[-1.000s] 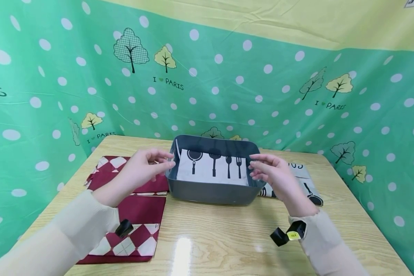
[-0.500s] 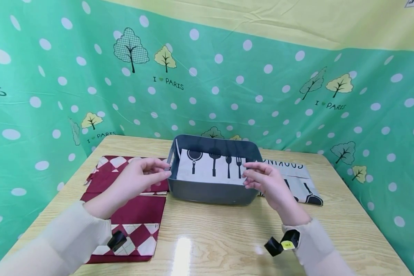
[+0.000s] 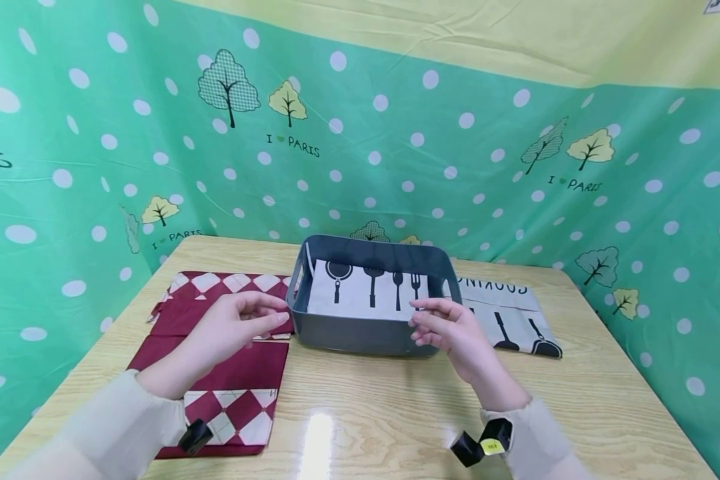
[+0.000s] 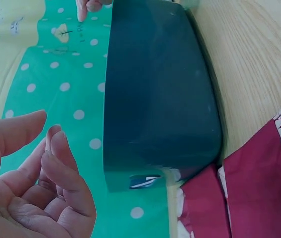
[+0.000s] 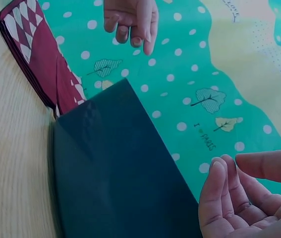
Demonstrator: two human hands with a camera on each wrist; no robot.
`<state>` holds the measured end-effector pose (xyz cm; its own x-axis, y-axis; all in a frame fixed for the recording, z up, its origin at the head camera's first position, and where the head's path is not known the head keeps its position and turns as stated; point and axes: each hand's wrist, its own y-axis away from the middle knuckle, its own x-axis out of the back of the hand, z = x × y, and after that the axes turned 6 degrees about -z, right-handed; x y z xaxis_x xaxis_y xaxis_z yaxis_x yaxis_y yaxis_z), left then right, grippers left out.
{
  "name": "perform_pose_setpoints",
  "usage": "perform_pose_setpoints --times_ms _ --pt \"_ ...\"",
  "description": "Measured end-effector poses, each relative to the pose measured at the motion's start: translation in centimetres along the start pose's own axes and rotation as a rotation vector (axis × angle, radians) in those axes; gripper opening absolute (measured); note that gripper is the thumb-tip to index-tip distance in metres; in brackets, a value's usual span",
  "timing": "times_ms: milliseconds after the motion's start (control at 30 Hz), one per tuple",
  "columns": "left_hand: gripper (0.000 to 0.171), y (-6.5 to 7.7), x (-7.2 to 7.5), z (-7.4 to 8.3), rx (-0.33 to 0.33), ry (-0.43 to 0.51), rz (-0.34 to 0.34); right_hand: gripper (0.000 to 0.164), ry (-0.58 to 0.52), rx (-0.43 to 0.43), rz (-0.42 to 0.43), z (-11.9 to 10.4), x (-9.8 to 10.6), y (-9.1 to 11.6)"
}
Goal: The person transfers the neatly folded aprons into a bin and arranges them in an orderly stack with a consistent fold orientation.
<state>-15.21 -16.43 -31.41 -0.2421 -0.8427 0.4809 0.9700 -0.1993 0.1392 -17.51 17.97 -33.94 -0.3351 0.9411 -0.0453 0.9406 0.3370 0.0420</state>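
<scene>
A dark grey plastic bin (image 3: 360,333) stands at the middle of the table. Inside it lies a folded white cloth (image 3: 354,293) printed with black kitchen utensils. My left hand (image 3: 234,330) hovers just left of the bin, above folded maroon cloths, its fingers loosely bent with nothing between them. At the bin's front right, my right hand (image 3: 450,333) is raised in a similar relaxed shape and holds nothing. In both wrist views a gap shows between the thumb and fingers of the left hand (image 4: 41,183) and the right hand (image 5: 249,198).
Folded maroon cloths with a diamond pattern (image 3: 240,367) lie on the left of the wooden table (image 3: 366,413). Another white utensil-print cloth (image 3: 510,313) lies right of the bin. A green dotted curtain (image 3: 396,167) hangs behind the table.
Both hands have drawn back toward me, the right one also shifting left. More of the white cloth on the right is uncovered. The bin and cloths have stayed in place.
</scene>
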Motion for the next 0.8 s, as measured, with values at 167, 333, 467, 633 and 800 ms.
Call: perform_pose_setpoints --times_ms 167,333,467,633,800 --pt "0.044 0.0 0.0 -0.5 -0.005 0.0 -0.004 0.021 -0.01 -0.004 -0.036 0.6 -0.7 0.3" --pt "0.046 0.1 -0.2 -1.1 0.004 0.001 -0.009 0.025 -0.02 -0.024 -0.074 1.3 -1.3 0.4" --pt "0.047 0.2 -0.3 -1.8 0.045 0.005 -0.005 0.024 -0.031 -0.036 -0.102 1.9 -1.8 0.5" --pt "0.05 0.5 -0.4 -2.4 0.077 0.017 -0.006 0.027 -0.039 -0.053 -0.128 2.5 -2.3 0.5" --pt "0.05 0.7 -0.5 -3.0 0.106 0.03 -0.006 0.03 -0.043 -0.06 -0.14 3.0 -2.7 0.5"
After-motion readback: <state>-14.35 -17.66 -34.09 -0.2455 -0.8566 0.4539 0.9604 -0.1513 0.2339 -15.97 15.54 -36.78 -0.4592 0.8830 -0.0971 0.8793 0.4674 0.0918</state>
